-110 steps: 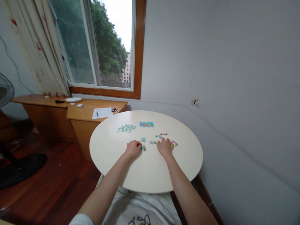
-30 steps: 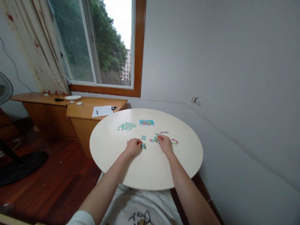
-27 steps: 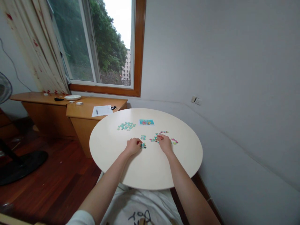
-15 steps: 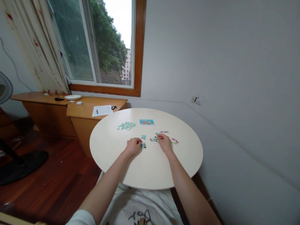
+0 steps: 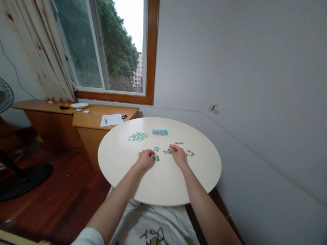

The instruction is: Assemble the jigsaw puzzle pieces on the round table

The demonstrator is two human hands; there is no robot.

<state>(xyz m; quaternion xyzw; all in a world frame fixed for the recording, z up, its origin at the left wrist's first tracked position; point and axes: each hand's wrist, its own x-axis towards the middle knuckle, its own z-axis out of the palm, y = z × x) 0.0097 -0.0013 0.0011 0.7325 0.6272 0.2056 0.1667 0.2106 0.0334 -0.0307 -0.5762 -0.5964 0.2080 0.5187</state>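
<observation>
And the right hand (image 5: 178,155) curls now, no longer spread flat by the loose pieces (image 5: 168,151), suggesting finer handling! Left hand (image 5: 145,158) stays bent beside the small puzzle block (image 5: 157,158) on the tabletop (image 5: 163,183); can't tell if either grips.

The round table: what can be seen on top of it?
A pale teal pile of puzzle pieces, a picture card, two small clusters by the left hand, and colourful pieces around the right hand. Anything directly beneath either hand is covered and cannot be seen.
</observation>
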